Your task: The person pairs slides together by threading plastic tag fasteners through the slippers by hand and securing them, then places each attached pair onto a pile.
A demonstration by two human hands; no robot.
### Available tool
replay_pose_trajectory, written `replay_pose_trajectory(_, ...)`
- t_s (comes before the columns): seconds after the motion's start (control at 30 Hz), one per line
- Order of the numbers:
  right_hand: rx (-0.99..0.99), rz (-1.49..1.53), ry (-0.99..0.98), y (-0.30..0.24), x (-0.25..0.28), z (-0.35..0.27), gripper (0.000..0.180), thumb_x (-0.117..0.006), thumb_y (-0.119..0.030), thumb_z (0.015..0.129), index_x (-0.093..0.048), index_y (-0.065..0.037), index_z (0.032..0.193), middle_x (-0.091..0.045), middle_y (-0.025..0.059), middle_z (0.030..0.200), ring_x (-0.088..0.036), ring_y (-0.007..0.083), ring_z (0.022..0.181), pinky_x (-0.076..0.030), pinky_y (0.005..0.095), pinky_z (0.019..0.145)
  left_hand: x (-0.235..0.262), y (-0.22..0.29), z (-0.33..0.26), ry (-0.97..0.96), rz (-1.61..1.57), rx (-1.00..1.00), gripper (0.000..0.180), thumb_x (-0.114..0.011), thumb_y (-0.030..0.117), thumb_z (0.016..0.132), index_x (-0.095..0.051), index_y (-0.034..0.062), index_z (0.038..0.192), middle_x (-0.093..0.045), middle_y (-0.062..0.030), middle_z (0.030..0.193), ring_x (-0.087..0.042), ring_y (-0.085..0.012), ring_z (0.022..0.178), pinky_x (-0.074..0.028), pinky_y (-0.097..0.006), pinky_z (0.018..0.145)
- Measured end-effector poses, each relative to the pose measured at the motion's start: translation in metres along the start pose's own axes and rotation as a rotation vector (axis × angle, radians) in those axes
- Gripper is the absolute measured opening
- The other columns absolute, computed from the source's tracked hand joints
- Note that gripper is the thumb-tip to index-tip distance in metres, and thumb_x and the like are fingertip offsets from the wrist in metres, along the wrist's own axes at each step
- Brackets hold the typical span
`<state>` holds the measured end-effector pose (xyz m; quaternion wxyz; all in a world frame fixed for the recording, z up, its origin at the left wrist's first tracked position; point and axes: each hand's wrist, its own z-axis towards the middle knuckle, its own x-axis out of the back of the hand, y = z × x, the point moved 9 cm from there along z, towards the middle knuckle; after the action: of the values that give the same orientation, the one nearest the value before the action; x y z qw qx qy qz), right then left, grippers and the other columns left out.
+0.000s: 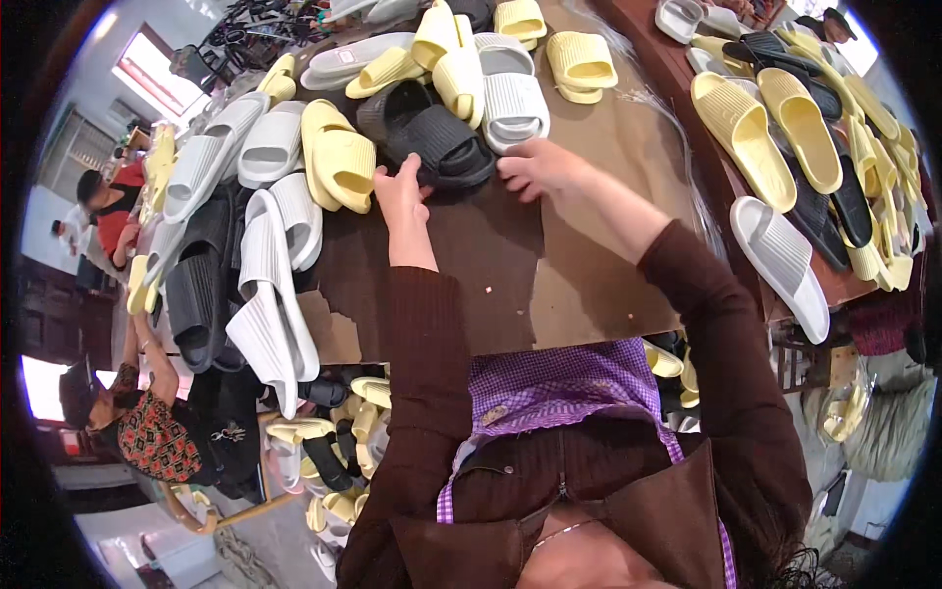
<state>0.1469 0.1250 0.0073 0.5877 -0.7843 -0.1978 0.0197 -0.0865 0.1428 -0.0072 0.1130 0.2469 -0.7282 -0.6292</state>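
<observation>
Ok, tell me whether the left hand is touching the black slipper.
Touching. The head view shows the left hand with its fingers pressed against the near edge of the black slipper, no gap between them.

Bright, even daylight from the glowing white window [157, 79] at upper left, blown out to glare. Soft, short shadows on the brown cardboard-covered tabletop [589, 265] right of it. Strong fisheye bending and black vignette at rim; slight blur toward edges.
</observation>
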Motion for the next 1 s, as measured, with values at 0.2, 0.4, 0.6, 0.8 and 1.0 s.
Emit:
replay_pose_trajectory(0.2,-0.088,0.797,0.150,0.021,-0.038,0.019,0.020,-0.056,-0.014,0.084,-0.055,0.001,0.097,-0.057,0.0075,0.076,-0.058,0.0191,0.069,-0.053,0.0374,0.061,-0.014,-0.012,0.001,-0.311,-0.215,0.141,0.048,-0.069,0.022,0.077,-0.047,0.0038,0.115,-0.054,-0.0090,0.102,-0.053,-0.0218,0.076,-0.042,-0.038,0.064)
replay_pose_trajectory(0.4,-0.004,0.678,0.149,0.013,-0.014,-0.070,0.021,-0.055,-0.006,0.079,-0.051,0.000,0.098,-0.055,0.0055,0.076,-0.056,0.0164,0.063,-0.052,0.0346,0.061,0.021,0.014,-0.024,-0.122,-0.253,0.055,0.044,-0.070,0.024,0.077,-0.050,0.0019,0.109,-0.056,-0.0054,0.089,-0.051,-0.0163,0.072,-0.043,-0.033,0.062)
replay_pose_trajectory(0.6,0.185,0.306,0.235,0.007,0.018,-0.149,0.033,-0.050,-0.003,0.077,-0.049,0.003,0.110,-0.057,0.0044,0.085,-0.055,0.0119,0.070,-0.047,0.0251,0.060,0.031,0.010,-0.031,-0.238,-0.291,0.139,0.027,-0.069,0.025,0.078,-0.057,0.0065,0.093,-0.057,-0.0026,0.084,-0.052,-0.0154,0.070,-0.043,-0.031,0.062)
replay_pose_trajectory(0.8,0.192,0.227,0.375,0.017,0.048,-0.181,0.038,-0.047,0.000,0.076,-0.048,0.002,0.114,-0.057,0.0033,0.089,-0.055,0.0092,0.074,-0.046,0.0224,0.060,0.006,0.019,-0.054,-0.429,-0.325,0.151,0.023,-0.066,0.022,0.080,-0.059,0.0052,0.093,-0.059,-0.0030,0.082,-0.054,-0.0150,0.067,-0.044,-0.030,0.059)
replay_pose_trajectory(1.0,0.299,0.067,0.426,0.011,0.072,-0.194,0.040,-0.045,0.002,0.076,-0.049,0.003,0.115,-0.058,0.0049,0.099,-0.055,0.0122,0.089,-0.044,0.0240,0.079,0.044,0.046,-0.057,-0.168,-0.304,0.006,0.020,-0.056,0.014,0.083,-0.058,0.0004,0.098,-0.063,-0.0083,0.091,-0.061,-0.0195,0.080,-0.050,-0.034,0.069)
